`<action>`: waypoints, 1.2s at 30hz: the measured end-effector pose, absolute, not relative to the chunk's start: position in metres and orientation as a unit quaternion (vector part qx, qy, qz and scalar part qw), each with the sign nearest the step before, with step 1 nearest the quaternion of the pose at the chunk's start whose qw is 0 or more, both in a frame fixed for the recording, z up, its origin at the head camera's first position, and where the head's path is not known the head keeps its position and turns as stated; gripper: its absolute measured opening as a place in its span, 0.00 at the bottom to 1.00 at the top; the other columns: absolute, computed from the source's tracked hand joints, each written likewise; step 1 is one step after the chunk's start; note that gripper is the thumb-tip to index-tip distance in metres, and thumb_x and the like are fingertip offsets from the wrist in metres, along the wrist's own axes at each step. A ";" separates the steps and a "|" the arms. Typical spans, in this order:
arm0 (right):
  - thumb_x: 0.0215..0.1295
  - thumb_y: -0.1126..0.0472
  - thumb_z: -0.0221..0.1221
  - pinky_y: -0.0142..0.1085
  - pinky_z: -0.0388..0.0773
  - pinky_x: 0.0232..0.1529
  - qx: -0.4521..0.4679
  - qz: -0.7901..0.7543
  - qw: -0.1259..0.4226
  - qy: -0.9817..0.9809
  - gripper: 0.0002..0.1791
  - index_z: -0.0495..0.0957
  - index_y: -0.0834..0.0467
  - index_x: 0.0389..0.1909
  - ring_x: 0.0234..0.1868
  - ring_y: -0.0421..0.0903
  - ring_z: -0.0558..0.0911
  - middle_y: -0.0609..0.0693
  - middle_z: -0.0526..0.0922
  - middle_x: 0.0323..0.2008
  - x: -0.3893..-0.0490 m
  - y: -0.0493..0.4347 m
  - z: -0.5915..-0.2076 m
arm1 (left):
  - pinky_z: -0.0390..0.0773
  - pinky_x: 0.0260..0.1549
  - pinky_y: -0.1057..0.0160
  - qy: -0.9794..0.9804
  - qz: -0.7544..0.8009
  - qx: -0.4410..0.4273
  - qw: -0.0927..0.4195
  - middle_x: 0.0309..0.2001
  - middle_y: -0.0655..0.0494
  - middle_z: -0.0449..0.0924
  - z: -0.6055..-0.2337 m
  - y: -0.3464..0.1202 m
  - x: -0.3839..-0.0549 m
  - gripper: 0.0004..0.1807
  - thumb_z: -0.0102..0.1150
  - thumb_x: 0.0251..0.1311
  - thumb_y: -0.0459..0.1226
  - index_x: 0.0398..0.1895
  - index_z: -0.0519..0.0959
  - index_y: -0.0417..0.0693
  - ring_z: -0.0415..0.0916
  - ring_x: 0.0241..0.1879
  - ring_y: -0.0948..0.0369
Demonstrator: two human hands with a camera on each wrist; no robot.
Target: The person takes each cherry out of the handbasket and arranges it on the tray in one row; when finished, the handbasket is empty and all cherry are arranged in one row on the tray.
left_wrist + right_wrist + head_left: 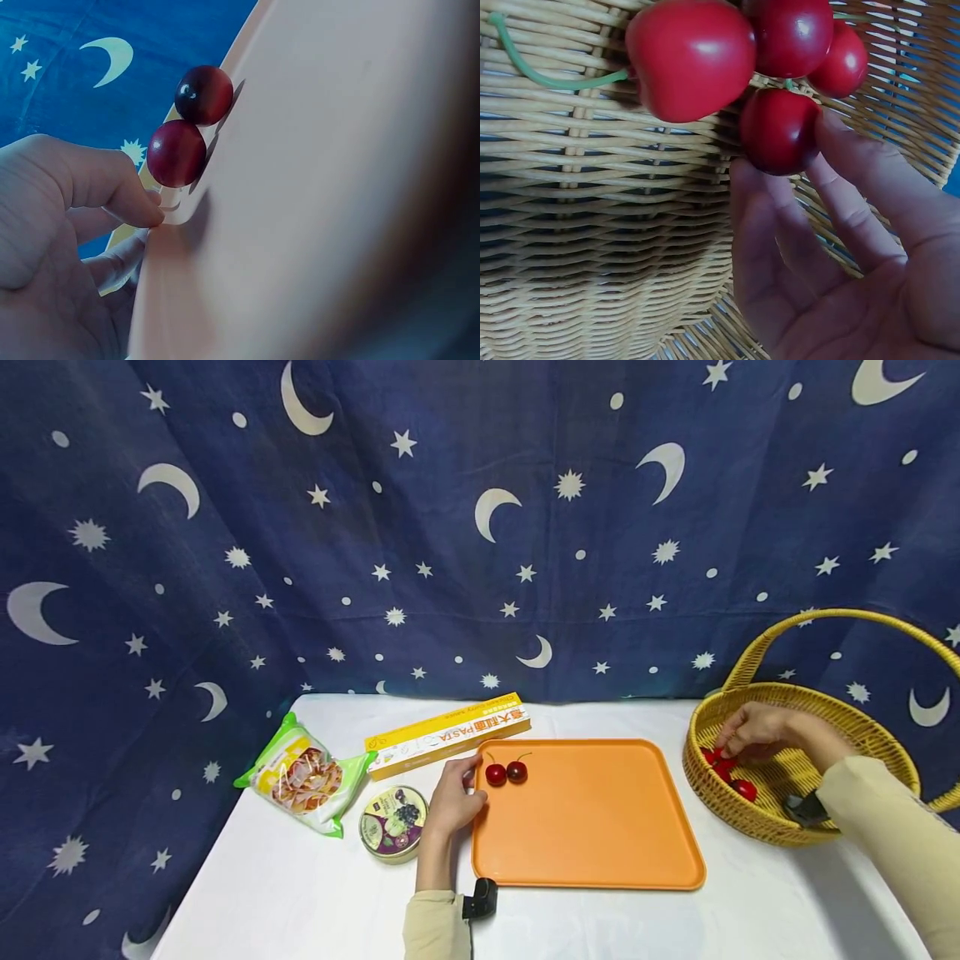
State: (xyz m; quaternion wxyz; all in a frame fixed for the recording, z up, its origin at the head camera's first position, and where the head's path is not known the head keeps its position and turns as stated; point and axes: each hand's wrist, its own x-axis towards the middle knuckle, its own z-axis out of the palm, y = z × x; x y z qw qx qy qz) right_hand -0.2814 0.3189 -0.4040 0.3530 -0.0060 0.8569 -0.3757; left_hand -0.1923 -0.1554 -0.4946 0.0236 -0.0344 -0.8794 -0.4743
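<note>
My left hand [453, 802] grips the left rim of an orange tray [592, 827], thumb on the edge. Near that hand, a pair of dark red cherries [517, 772] with thin stems lies in the tray's far left corner. Inside a wicker basket [720, 810] at the right, my right hand [757, 731] pinches a dark red cherry [780, 131] between thumb and fingers. Other cherries touch or lie beside it, among them a larger bright red cherry [694, 60] with a curved green stem. My right hand partly hides the basket's contents in the head view.
Left of the tray stand a round tin [393, 822] with a fruit label and a green-and-white food bag [303, 777]. A long yellow pasta box [448, 737] lies behind the tray's left corner. The basket's tall handle [757, 647] arches above its rim.
</note>
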 end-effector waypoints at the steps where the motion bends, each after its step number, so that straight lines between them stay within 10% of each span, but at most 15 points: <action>1: 0.56 0.73 0.60 0.34 0.76 0.31 -0.008 -0.379 0.355 0.854 0.15 0.77 0.78 0.43 0.26 0.41 0.76 0.50 0.85 0.28 -0.282 0.320 -0.404 | 0.70 0.44 0.55 -0.880 -0.473 -0.034 0.024 0.55 0.41 0.72 -0.495 -0.155 -0.192 0.36 0.62 0.42 0.25 0.63 0.74 0.35 0.73 0.42 0.54; 13: 0.65 0.64 0.58 0.38 0.78 0.34 -0.029 -0.356 0.340 0.870 0.20 0.74 0.76 0.51 0.29 0.43 0.76 0.47 0.81 0.30 -0.281 0.323 -0.386 | 0.72 0.45 0.54 -0.880 -0.474 -0.028 0.025 0.55 0.42 0.72 -0.496 -0.156 -0.193 0.36 0.61 0.43 0.26 0.63 0.74 0.36 0.74 0.42 0.54; 26: 0.65 0.58 0.63 0.35 0.78 0.30 -0.062 -0.328 0.149 0.931 0.22 0.76 0.73 0.50 0.28 0.43 0.77 0.51 0.82 0.33 -0.268 0.298 -0.345 | 0.71 0.45 0.54 -0.880 -0.472 -0.031 0.027 0.54 0.41 0.72 -0.496 -0.155 -0.193 0.36 0.62 0.42 0.25 0.63 0.74 0.35 0.73 0.42 0.53; 36: 0.69 0.63 0.58 0.39 0.83 0.32 -0.114 -0.453 0.122 0.876 0.19 0.74 0.73 0.53 0.30 0.46 0.84 0.58 0.84 0.35 -0.262 0.219 -0.355 | 0.69 0.43 0.56 -0.881 -0.470 -0.042 0.033 0.52 0.41 0.73 -0.496 -0.156 -0.194 0.36 0.61 0.41 0.25 0.63 0.74 0.35 0.72 0.41 0.53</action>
